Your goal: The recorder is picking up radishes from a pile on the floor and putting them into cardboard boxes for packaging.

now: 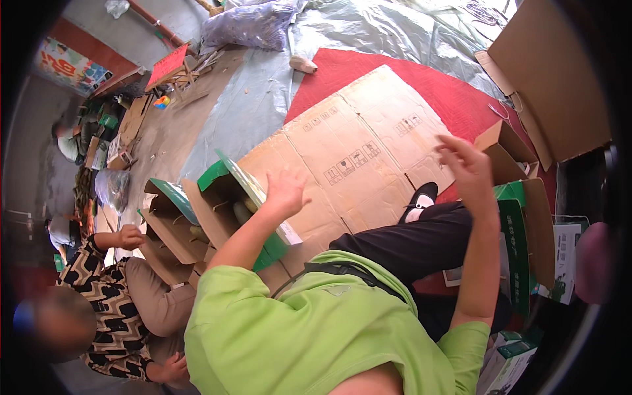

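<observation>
My left hand (288, 191) is raised beside an open green carton (268, 255), its fingers spread and nothing in it. Green, rounded produce (242, 212) lies inside that carton; its exact kind is hard to tell. On the right, my right hand (465, 163) hangs in the air above the edge of a flattened cardboard sheet (316, 155), fingers apart and loosely bent, holding nothing. The sheet spreads over the floor between and beyond my hands. Close under my right hand is my black shoe (421, 197).
Open brown cartons (172, 227) stand at left, near a seated person in a patterned top (108, 280). More green cartons (517, 243) and a tall brown box (559, 85) are at right. A red mat (336, 76), plastic sheeting (388, 33) and a stuffed sack (250, 26) lie farther off.
</observation>
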Demonstrator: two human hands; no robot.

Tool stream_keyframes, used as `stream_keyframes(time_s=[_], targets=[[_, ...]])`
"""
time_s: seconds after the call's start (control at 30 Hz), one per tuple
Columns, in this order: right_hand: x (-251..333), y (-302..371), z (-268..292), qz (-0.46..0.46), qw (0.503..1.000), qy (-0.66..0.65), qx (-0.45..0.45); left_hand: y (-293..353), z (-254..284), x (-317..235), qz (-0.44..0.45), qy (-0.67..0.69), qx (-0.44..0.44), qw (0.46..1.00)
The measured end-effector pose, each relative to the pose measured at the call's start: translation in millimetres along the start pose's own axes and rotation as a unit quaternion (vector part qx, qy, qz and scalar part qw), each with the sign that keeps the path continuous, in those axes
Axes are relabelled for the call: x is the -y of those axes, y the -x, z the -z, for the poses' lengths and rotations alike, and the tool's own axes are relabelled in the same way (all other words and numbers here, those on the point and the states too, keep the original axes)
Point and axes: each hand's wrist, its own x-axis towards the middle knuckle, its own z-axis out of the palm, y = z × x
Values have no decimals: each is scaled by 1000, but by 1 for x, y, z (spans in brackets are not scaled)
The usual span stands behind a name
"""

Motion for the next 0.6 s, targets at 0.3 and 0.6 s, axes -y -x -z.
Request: stream_keyframes(time_s=[0.3,0.6], targets=[[-43,114,200,-89,945,91,-301,-2,-43,40,33,-214,436,873],[-105,200,248,-124,844,48,-519,11,-50,48,16,-226,501,835]])
